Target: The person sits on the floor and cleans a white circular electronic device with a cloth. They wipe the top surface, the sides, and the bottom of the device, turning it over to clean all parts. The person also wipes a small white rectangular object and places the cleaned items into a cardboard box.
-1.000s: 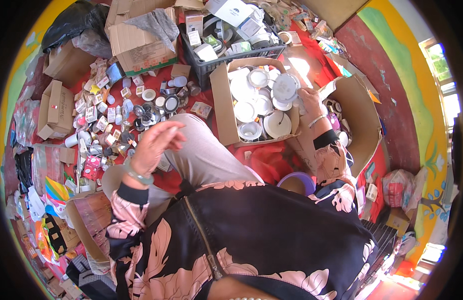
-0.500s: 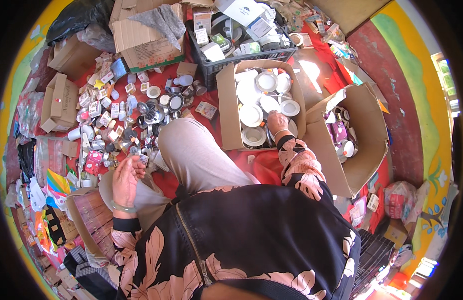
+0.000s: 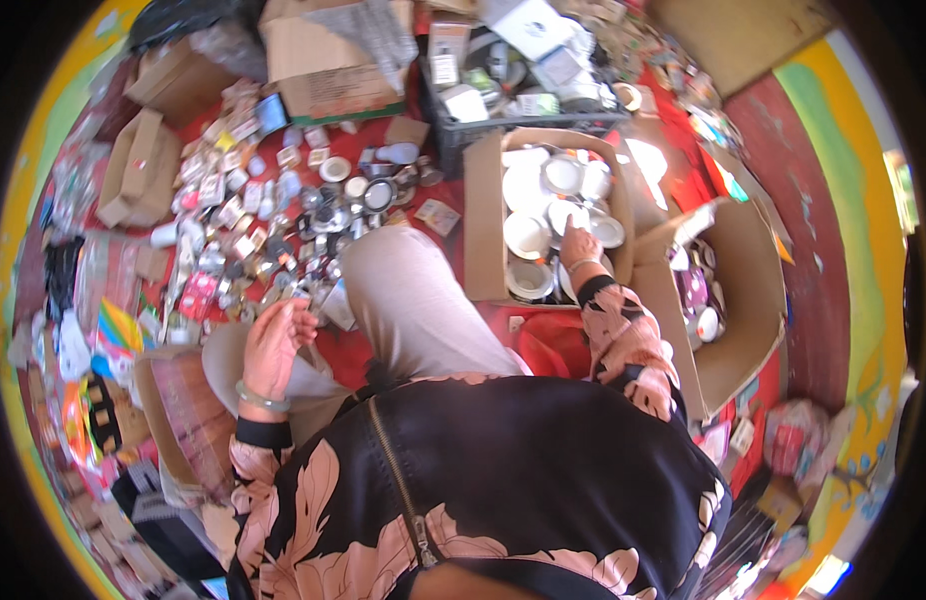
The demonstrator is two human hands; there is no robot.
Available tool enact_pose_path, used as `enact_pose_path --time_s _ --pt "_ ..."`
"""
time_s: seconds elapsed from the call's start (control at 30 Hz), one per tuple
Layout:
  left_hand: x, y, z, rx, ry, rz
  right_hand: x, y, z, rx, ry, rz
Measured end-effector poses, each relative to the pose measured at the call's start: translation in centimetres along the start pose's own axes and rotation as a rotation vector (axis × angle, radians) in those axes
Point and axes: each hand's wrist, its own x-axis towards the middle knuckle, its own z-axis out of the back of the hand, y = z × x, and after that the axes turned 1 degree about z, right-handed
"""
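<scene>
My right hand (image 3: 581,248) reaches into a cardboard box (image 3: 486,215) of round white downlights. Its fingers are closed at the rim of one white downlight (image 3: 566,212) near the middle; the fingertips are partly hidden. Other white downlights, such as one at the left (image 3: 528,236), lie stacked around it. My left hand (image 3: 273,345) hangs in the air beside my knee, palm turned inward, fingers loosely bent and apart with nothing in them. A green bangle (image 3: 263,402) circles that wrist. Beyond it lies a spread of small lamps and fittings (image 3: 313,215).
Right of the downlight box stands an open cardboard box (image 3: 748,310) with purple and white items inside. Behind is a black plastic crate (image 3: 453,145) heaped with packages. Small cartons (image 3: 138,170) stand at the far left. Red cloth (image 3: 553,345) covers the floor.
The whole view has shifted, so the scene sits further right and slightly lower. My right hand stays at the same downlight in the box; my left hand remains raised with bent fingers.
</scene>
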Motion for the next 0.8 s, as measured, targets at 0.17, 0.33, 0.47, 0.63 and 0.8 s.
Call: enact_pose_path --time_s 0.17,0.33,0.47,0.63,0.8 --pt "-1.5 -1.3 1.2 -0.038 -0.075 -0.042 -1.3 -0.9 -1.2 -0.085 0.153 0.213" --pt "-2.5 -3.0 4.8 -0.112 -0.134 -0.170 1.2 -2.5 2.9 -0.010 0.069 0.221" --pt "-3.2 -5.1 8.3 -0.198 -0.267 -0.310 -1.5 2.9 13.8 0.494 -0.116 0.423" --pt "-2.4 -6.9 12.2 -0.342 -0.438 -0.455 -11.3 16.6 25.4 0.836 -0.057 0.913" --pt "5.2 -8.7 10.5 -0.189 -0.560 -0.307 -16.9 26.7 23.2 0.427 -0.031 1.374"
